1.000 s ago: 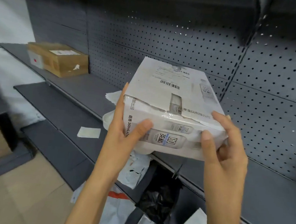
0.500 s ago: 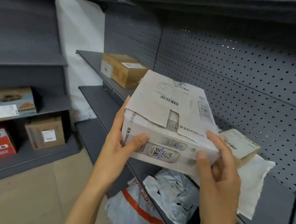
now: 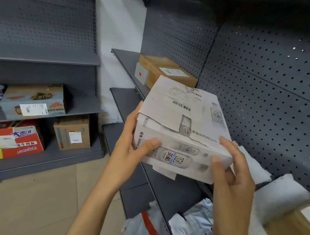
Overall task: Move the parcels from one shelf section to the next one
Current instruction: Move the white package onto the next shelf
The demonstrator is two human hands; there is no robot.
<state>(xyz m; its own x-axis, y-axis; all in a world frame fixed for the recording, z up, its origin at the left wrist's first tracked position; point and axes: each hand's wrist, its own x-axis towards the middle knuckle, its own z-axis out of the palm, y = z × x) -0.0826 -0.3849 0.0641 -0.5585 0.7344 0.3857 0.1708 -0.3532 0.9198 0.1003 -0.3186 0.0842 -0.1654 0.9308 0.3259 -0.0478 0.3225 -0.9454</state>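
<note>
As the view is swinging left toward the next shelf section, both hands, left hand (image 3: 128, 149) and right hand (image 3: 234, 174), are gripping the torn white parcel (image 3: 181, 127) closed-fingered in mid-air, nearing the brown box (image 3: 171, 74) there.

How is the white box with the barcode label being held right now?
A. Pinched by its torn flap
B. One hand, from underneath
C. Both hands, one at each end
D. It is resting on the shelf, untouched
C: the left hand grips the left end of the white box and the right hand grips the right end, holding it clear of the shelf.
</note>
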